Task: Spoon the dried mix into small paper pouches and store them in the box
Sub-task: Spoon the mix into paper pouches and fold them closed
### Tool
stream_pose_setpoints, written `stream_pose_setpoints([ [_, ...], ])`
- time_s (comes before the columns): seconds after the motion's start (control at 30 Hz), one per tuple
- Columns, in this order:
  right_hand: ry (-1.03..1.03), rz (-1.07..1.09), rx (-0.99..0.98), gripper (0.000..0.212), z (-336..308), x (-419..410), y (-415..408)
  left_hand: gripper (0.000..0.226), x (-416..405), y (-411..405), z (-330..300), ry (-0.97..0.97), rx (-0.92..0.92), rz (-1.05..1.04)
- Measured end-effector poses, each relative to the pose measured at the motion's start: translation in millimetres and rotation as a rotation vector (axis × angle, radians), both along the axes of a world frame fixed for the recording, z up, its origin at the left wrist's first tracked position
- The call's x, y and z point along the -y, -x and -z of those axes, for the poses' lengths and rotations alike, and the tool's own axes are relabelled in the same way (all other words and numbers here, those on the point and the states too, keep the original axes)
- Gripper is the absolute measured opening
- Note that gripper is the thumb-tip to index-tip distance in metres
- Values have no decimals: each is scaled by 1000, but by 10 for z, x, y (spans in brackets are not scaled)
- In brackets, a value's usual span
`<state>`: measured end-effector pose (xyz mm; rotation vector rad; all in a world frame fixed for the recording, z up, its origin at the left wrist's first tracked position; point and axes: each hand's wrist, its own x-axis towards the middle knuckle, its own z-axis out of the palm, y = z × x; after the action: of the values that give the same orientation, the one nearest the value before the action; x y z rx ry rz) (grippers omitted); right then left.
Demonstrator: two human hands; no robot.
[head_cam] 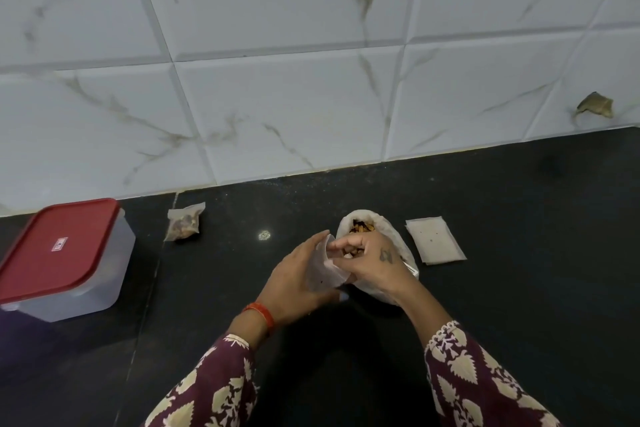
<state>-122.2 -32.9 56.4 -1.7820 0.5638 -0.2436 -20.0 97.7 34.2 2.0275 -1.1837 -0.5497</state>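
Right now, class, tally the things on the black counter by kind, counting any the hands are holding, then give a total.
Filled pouches: 1, the filled pouch near the wall.
Empty pouches: 2, the flat pouch lying at the right and the open pouch held in the left hand.
Bags of dried mix: 1, the white bag.
Lidded boxes: 1, the red-lidded box.
Total: 5

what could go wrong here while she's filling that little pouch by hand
1. The left hand holds the thin paper pouch open in the air, beside the bag of dried mix, so bits dropped by the right hand may miss and scatter on the dark counter.
2. The red-lidded box is shut, so storing needs a free hand.
3. The filled pouch lies with its top apparently open and might spill if knocked.
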Motion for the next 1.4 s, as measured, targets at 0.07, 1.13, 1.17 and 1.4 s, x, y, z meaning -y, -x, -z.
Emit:
stream_pose_setpoints([
  [0.07, -10, 8, 16, 25, 11, 5, 16, 92, 9, -13, 0, 22, 15, -2],
  [1.13, 544, -140, -165, 17, -142, -14, -27, 86, 51, -65, 23, 38, -58, 120],
  [1.17, 521, -138, -142, 18, -142, -18, -19, 87, 44, -74, 16, 41, -83, 129],
  [1.4, 482, -127, -106, 14, -123, -14, 17, 74, 51, -134, -7, 72, -56, 131],
])
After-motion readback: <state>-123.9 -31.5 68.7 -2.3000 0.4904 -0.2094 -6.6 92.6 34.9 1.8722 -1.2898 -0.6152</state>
